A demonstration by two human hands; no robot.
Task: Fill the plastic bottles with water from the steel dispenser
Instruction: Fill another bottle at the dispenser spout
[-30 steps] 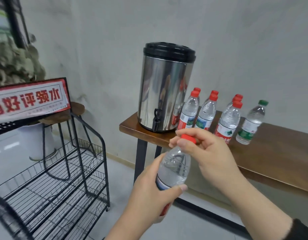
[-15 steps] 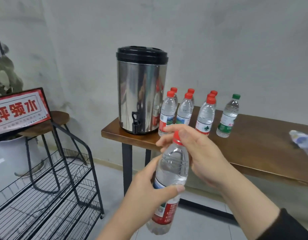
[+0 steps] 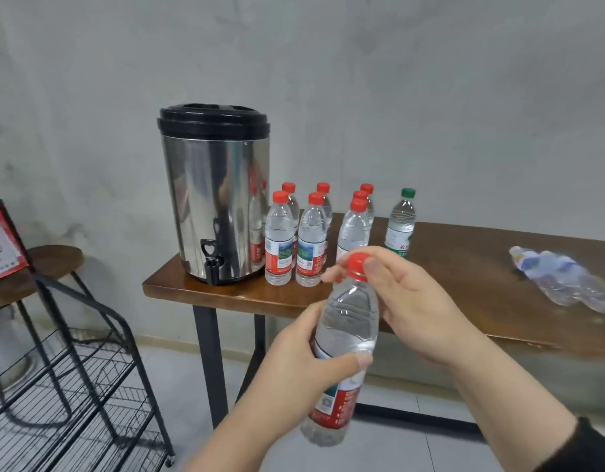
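Figure: cap grip before filling. My left hand (image 3: 304,366) wraps the middle of the bottle (image 3: 345,338), thumb across the front just above the label, holding it upright in the air in front of the table (image 3: 464,267); I judge this grip is there to stop the body turning. My right hand (image 3: 406,294) pinches the red cap (image 3: 358,264) between thumb and fingertips, the pose for twisting it. The cap sits on the neck; whether it is loosened I cannot tell. The bottle looks clear, with a water line near the left thumb.

The dispenser (image 3: 215,195) stands at the table's left end with its tap (image 3: 212,264) at the edge, I judge so that a bottle can be held under the spout. Capped bottles stand in rows (image 3: 294,240) just beside it, one with a green cap (image 3: 408,192) at the right. A crumpled plastic pack (image 3: 563,277) lies well apart on the right.
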